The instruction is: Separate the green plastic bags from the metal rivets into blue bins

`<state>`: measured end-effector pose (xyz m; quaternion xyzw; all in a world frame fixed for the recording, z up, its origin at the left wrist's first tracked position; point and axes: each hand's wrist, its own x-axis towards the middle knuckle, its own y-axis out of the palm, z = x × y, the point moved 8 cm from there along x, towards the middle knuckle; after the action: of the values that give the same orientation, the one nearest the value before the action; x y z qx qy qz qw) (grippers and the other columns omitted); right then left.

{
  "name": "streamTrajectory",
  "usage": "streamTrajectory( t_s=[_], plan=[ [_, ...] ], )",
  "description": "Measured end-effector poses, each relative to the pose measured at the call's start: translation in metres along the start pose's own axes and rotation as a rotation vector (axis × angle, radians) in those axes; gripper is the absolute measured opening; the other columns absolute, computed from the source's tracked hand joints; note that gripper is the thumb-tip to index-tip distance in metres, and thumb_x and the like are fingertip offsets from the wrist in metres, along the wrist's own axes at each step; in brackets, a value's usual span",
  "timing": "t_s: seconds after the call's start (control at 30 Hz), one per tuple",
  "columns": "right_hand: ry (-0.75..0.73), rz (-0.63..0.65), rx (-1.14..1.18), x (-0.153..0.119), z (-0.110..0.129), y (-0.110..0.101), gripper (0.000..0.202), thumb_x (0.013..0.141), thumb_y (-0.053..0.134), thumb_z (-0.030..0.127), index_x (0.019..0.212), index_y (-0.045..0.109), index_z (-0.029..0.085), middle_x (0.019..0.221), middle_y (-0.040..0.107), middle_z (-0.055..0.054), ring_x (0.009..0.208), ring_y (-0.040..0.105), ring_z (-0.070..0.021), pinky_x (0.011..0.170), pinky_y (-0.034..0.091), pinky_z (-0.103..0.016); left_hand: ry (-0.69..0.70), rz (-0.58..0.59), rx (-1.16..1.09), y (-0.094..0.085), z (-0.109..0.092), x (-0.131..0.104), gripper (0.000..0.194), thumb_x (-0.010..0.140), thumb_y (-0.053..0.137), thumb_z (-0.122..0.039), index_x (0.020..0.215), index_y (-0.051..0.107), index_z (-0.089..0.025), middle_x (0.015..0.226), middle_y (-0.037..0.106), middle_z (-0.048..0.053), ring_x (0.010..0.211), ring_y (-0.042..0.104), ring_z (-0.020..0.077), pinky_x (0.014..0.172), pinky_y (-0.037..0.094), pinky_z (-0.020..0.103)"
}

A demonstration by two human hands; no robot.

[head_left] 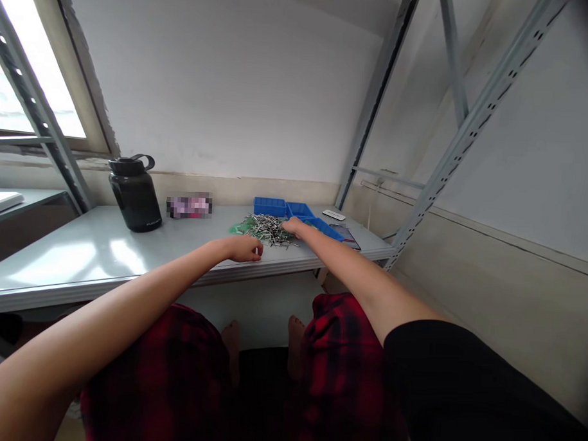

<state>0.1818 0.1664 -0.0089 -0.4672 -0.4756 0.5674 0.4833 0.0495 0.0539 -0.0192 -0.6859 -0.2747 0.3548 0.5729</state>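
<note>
A loose pile of silvery metal pieces, like screws or nails, lies on the grey shelf table, with green plastic at its left side. My left hand rests at the table's front edge, just in front of the pile, its fingers curled together; whether something small is between them is too small to tell. At the right side of the pile is my right hand, fingers pressed together on or over the metal pieces; what they hold is hidden. Blue bins stand directly behind the pile, and a blue tray lies right of my right hand.
A dark bottle stands at the left back, with a blurred pink item beside it. A white object and a dark flat item lie at the right. Metal shelf posts rise at both sides.
</note>
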Motion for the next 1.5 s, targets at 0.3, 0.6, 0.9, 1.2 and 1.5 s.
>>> streamTrajectory(
  t_s=[0.3,0.6,0.9,1.2,1.5],
  plan=[
    [0.148,-0.001,0.234,-0.006,-0.010,-0.003,0.043,0.088,0.055,0.023,0.124,0.058,-0.001,0.097,0.068,-0.019,0.090,0.064,-0.0244,0.070,0.050,-0.027,-0.009,0.004,0.019,0.000,0.000,0.000,0.032,0.089,0.050,-0.033,0.110,0.069,-0.018,0.112,0.073,0.009,0.097,0.066,0.0219,0.082,0.047,0.027],
    [0.137,-0.047,0.345,-0.002,-0.012,0.000,0.042,0.085,0.059,0.020,0.123,0.060,0.004,0.109,0.068,-0.020,0.092,0.066,-0.0247,0.071,0.051,-0.027,-0.017,0.016,0.016,-0.002,-0.002,-0.002,0.032,0.090,0.050,-0.032,0.111,0.069,-0.017,0.111,0.072,0.009,0.097,0.065,0.0213,0.083,0.046,0.027],
    [0.110,-0.149,0.399,-0.001,-0.013,-0.014,0.033,0.084,0.058,0.019,0.114,0.065,0.006,0.111,0.069,-0.022,0.094,0.069,-0.0289,0.073,0.050,-0.028,-0.020,0.012,0.002,-0.001,0.000,-0.002,0.031,0.090,0.050,-0.033,0.110,0.069,-0.018,0.111,0.073,0.009,0.098,0.065,0.0218,0.087,0.046,0.029],
    [0.031,-0.216,0.370,-0.005,-0.007,-0.026,0.024,0.086,0.053,0.018,0.102,0.069,0.009,0.096,0.073,-0.017,0.094,0.069,-0.0281,0.079,0.050,-0.029,-0.026,0.012,-0.009,-0.001,0.001,-0.002,0.031,0.089,0.052,-0.032,0.110,0.069,-0.018,0.112,0.072,0.008,0.097,0.065,0.0215,0.084,0.046,0.028],
    [-0.009,-0.238,0.303,0.001,-0.007,-0.027,0.028,0.088,0.052,0.019,0.106,0.070,0.009,0.109,0.071,-0.019,0.107,0.066,-0.0289,0.084,0.049,-0.029,-0.009,0.004,-0.007,0.000,0.001,-0.001,0.031,0.089,0.051,-0.032,0.109,0.069,-0.018,0.110,0.072,0.009,0.096,0.066,0.0222,0.082,0.046,0.028]
  ],
)
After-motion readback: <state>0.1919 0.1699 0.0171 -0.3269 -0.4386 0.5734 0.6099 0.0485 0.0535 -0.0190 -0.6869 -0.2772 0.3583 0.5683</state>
